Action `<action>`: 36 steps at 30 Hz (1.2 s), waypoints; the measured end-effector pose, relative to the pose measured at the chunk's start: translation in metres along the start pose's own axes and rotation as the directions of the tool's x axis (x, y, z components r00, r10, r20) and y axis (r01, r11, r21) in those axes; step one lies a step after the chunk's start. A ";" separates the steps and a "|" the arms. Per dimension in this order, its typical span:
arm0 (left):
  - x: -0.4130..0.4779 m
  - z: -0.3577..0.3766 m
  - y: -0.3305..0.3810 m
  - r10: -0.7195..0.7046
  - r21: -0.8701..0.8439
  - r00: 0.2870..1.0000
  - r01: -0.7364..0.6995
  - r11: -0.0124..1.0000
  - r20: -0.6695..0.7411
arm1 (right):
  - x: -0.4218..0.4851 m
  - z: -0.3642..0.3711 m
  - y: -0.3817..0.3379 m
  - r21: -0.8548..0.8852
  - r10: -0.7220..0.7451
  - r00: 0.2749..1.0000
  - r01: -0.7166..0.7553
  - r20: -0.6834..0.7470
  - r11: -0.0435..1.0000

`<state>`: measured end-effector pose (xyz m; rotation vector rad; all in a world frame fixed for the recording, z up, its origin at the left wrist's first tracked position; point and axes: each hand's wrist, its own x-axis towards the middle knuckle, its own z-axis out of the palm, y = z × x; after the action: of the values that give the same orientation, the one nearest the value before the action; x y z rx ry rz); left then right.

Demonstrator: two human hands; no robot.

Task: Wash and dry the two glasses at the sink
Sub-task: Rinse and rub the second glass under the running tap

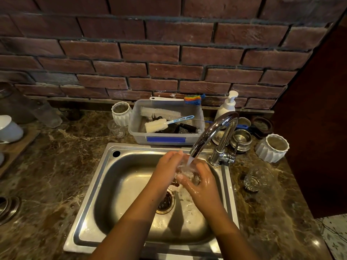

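Glass (188,172) clear, wet, under tap stream; left hand (167,166), right hand (201,182) grip closed round it

Dim warm light, glare on the faucet (216,136) and sink (105,184) rim, dark corners, edges bowed by wide-angle lens

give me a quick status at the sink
Both hands, left and right, holding one glass under running tap. Second glass waiting on counter. Nothing blocking.
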<state>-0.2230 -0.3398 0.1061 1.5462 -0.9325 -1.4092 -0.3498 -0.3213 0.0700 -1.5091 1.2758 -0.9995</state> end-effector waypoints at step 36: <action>0.003 0.008 0.001 -0.149 0.110 0.983 0.161 0.981 -0.109 | 0.026 0.019 -0.014 0.171 0.306 0.943 -0.282 -0.131 0.944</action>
<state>-0.2302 -0.3432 0.1056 1.7952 -0.8627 -1.3902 -0.3239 -0.3437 0.0793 -1.1024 1.4534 -1.0044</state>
